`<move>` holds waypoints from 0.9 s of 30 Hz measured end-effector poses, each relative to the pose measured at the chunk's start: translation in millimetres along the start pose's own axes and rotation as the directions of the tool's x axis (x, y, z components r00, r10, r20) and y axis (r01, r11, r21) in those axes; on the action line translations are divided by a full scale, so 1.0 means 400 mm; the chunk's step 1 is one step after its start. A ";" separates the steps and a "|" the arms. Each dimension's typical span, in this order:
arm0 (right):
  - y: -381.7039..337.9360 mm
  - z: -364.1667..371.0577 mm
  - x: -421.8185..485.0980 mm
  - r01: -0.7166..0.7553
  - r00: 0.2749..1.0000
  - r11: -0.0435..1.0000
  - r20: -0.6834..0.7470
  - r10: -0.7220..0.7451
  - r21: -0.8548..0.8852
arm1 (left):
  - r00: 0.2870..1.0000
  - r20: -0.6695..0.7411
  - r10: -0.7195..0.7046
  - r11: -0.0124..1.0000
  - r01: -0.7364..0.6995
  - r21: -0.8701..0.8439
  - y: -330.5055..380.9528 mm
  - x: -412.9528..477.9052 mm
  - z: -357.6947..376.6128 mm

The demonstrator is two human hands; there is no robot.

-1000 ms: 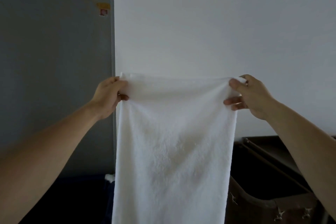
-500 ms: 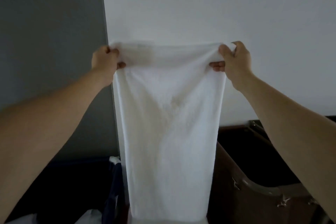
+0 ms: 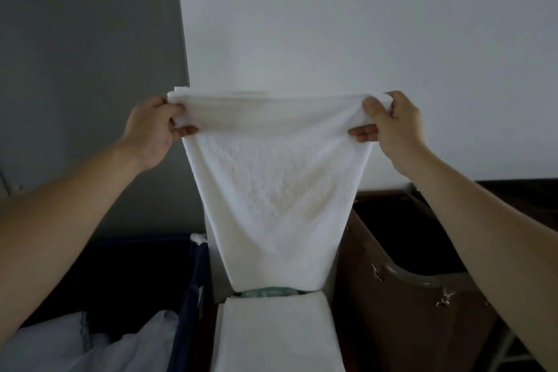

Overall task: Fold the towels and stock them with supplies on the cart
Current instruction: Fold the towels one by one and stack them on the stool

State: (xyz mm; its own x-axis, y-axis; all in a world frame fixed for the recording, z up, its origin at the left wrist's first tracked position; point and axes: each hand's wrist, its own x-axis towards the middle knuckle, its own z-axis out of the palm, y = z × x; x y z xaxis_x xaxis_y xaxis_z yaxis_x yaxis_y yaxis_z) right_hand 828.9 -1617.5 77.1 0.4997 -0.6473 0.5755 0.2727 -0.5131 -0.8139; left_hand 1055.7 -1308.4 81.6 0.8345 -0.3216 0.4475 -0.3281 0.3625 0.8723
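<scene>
Towel [image 3: 277,190] up and stretched wide, hanging in the air in front of the pale wall. The left hand [image 3: 151,127] is grasping one top corner and the right hand [image 3: 392,124] the other, fingers curled round the bunched cloth on both sides. The grips match those of a second ago, but the hem has come into view: it ran off the bottom of the picture then, and now it hangs just above a folded white stack [image 3: 271,335] straight below. The top band looks doubled over, with layered edges showing behind it. My read is that this one is lined up for its next fold or for laying on that stack, so the folding is in hand and the stocking is yet to come.

Now the containers. The stack lies flat in the middle slot, with something teal [image 3: 268,293] peeking out just behind its far edge; it is too hidden to name. To the left a dark blue bag [image 3: 193,296] holds loose, crumpled white linen [image 3: 90,347]. To the right is a brown bin [image 3: 407,311], dark inside, and I cannot tell what is in it.
</scene>
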 end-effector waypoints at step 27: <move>0.295 -0.128 -0.674 -0.349 0.623 0.715 0.420 0.660 -0.606 | 0.499 0.298 -0.814 0.574 0.608 0.549 -0.443 -0.569 -0.338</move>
State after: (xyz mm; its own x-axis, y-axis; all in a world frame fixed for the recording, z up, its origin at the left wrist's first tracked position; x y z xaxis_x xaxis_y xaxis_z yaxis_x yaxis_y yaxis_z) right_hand 684.2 -1532.2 -170.0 0.8365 -0.5053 -0.2120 -0.4775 -0.4823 -0.7344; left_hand 983.7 -1181.2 -201.5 0.5511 -0.7164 -0.4279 0.0758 -0.4677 0.8806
